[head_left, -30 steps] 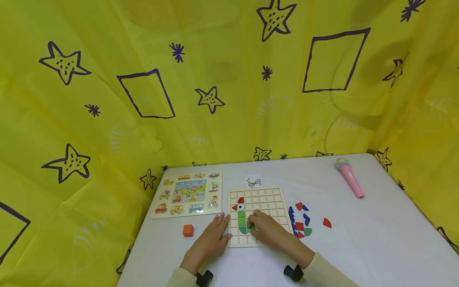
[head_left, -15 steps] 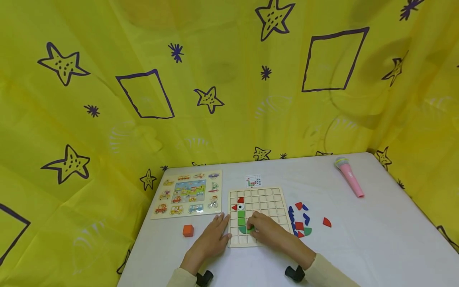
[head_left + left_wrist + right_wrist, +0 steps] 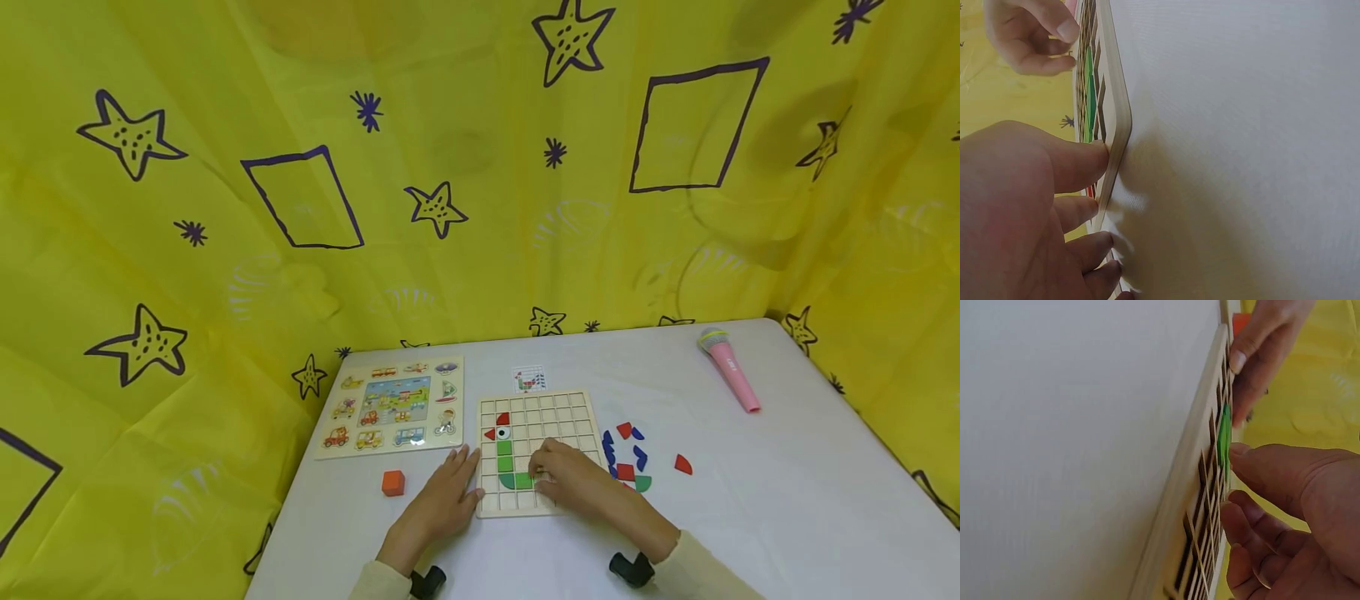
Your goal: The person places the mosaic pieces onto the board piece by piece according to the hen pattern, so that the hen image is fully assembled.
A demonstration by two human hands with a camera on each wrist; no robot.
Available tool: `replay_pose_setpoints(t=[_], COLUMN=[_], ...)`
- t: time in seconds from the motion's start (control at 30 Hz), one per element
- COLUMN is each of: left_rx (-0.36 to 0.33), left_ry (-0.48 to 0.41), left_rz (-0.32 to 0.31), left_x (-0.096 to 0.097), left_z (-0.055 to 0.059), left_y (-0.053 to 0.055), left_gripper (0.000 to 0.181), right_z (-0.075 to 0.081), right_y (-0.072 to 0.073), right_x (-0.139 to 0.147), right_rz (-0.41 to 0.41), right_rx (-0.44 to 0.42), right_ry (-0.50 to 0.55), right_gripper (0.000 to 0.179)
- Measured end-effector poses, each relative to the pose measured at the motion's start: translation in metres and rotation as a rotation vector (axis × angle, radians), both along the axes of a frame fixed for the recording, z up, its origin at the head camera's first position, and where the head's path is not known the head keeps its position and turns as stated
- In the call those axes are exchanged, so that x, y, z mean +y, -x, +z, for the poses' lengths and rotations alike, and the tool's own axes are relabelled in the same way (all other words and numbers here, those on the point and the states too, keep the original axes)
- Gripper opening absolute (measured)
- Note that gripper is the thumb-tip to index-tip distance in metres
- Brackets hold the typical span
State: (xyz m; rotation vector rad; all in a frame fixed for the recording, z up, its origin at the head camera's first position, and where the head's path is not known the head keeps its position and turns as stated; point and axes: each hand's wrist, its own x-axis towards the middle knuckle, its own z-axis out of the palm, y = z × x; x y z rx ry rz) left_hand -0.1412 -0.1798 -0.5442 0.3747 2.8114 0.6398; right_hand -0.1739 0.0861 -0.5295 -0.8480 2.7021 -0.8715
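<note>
A wooden grid board (image 3: 570, 417) lies in the middle of the table. In its left columns sit a red quarter piece (image 3: 503, 418), a red triangle (image 3: 491, 434), an eye tile (image 3: 503, 432), green squares (image 3: 505, 456) and a dark green quarter piece (image 3: 507, 481). Beside that piece lies another green square tile (image 3: 522, 481). My right hand (image 3: 573, 475) hovers over the board just right of this tile, fingers loosely bent; in the right wrist view thumb and fingers are apart with nothing between them. My left hand (image 3: 447, 493) rests against the board's left edge, thumb at the rim (image 3: 1113, 150).
Several red, blue and green pieces (image 3: 626, 472) lie right of the board, a red quarter piece (image 3: 683, 464) farther out. Around stand a pattern card (image 3: 529, 378), a vehicle puzzle (image 3: 393, 408), an orange cube (image 3: 393, 482) and a pink microphone (image 3: 732, 373).
My right hand has let go of the green square tile and shifted slightly right, uncovering it beside the dark green quarter piece. The left hand stays on the board's edge.
</note>
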Motion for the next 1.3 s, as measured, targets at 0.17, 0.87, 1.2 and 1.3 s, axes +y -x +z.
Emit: replay_pose_setpoints(t=[0.17, 0.87, 1.2, 1.3], left_rx=[0.008, 0.009, 0.0, 0.002], left_ry=[-0.002, 0.016, 0.005, 0.01], left_rz=[-0.009, -0.017, -0.014, -0.011], left_x=[0.0, -0.002, -0.002, -0.002], left_z=[0.001, -0.002, -0.001, -0.001], left_y=[0.0, 0.0, 0.0, 0.0], left_gripper=[0.067, 0.067, 0.068, 0.068], right_z=[0.006, -0.004, -0.011, -0.012], right_y=[0.001, -0.019, -0.021, -0.022], right_x=[0.028, 0.132, 0.126, 0.126], right_rz=[-0.078, -0.301, -0.334, -0.334], right_rx=[-0.038, -0.118, -0.133, -0.116], right_ry=[-0.012, -0.109, -0.093, -0.094], right_gripper=[0.014, 0.027, 0.023, 0.023])
